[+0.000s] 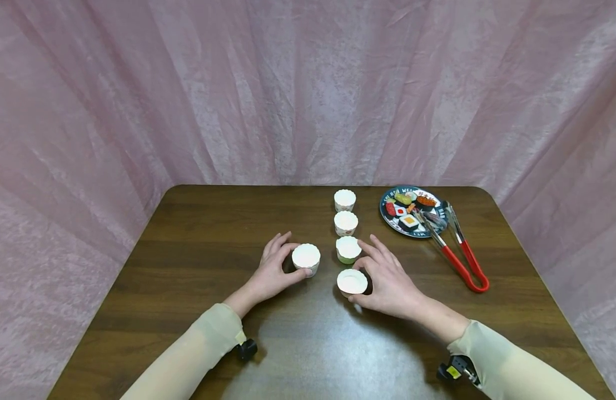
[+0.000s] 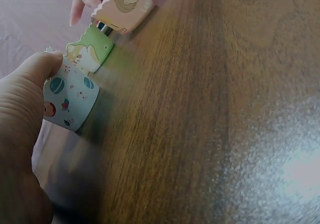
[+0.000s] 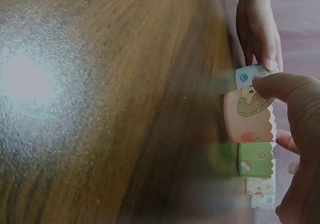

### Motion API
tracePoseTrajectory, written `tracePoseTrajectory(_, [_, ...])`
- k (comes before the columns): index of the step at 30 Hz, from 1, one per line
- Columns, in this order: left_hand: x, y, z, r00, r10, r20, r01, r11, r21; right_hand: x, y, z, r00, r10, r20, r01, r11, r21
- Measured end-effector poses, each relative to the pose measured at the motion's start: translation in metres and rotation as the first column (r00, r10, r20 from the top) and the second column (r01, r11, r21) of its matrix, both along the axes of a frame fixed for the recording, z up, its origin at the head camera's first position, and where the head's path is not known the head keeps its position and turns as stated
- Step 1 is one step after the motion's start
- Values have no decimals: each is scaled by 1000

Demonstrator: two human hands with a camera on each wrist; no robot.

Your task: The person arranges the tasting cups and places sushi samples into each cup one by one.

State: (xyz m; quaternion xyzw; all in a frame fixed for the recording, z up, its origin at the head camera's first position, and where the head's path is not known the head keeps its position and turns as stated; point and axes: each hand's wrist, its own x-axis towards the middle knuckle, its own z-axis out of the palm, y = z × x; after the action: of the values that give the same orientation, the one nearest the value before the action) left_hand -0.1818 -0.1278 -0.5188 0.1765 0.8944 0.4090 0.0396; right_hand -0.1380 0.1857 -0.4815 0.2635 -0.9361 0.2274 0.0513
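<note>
My left hand (image 1: 272, 273) grips a pale blue paper baking cup (image 2: 72, 98), thumb on the near side and fingers at the back; planets are printed on its wall. To the right, my right hand (image 1: 390, 284) pinches a pink baking cup (image 3: 247, 116) with a cartoon figure on it, between thumb and index finger. Just behind that one stands a green baking cup (image 1: 348, 259), close to the right hand's raised fingers. Two more cups, a nearer white-rimmed cup (image 1: 346, 224) and a farther patterned cup (image 1: 344, 200), continue the column toward the back edge. All show white insides.
At the back right lies a dark-rimmed round plate (image 1: 388, 218) bearing several sushi pieces. Red-handled metal tongs (image 1: 463, 261) rest with one tip over the plate and handles on the wooden table (image 1: 213, 222). A pink curtain (image 1: 308, 100) hangs behind the table.
</note>
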Motion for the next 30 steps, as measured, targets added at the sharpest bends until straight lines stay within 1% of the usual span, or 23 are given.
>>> tracePoseTrajectory(13, [1, 0, 2, 1000, 0, 2, 0, 1000, -9, 0, -2, -5, 1000, 4, -26, -4, 1000, 10])
tracePoseTrajectory(17, [1, 0, 3, 1000, -6, -23, 6, 1000, -7, 2, -1, -5, 1000, 5, -13, -5, 1000, 6])
tracePoseTrajectory(20, [1, 1, 3, 999, -11, -44, 11, 1000, -8, 5, 2, -2, 1000, 7, -11, -7, 1000, -6])
tracePoseTrajectory(24, [1, 1, 2, 999, -8, -44, 8, 1000, -13, 8, 7, 4, 1000, 5, -26, -6, 1000, -30])
tracePoseTrajectory(30, [1, 1, 3, 999, -6, -34, 6, 1000, -4, 5, 12, 11, 999, -3, -51, 2, 999, -38])
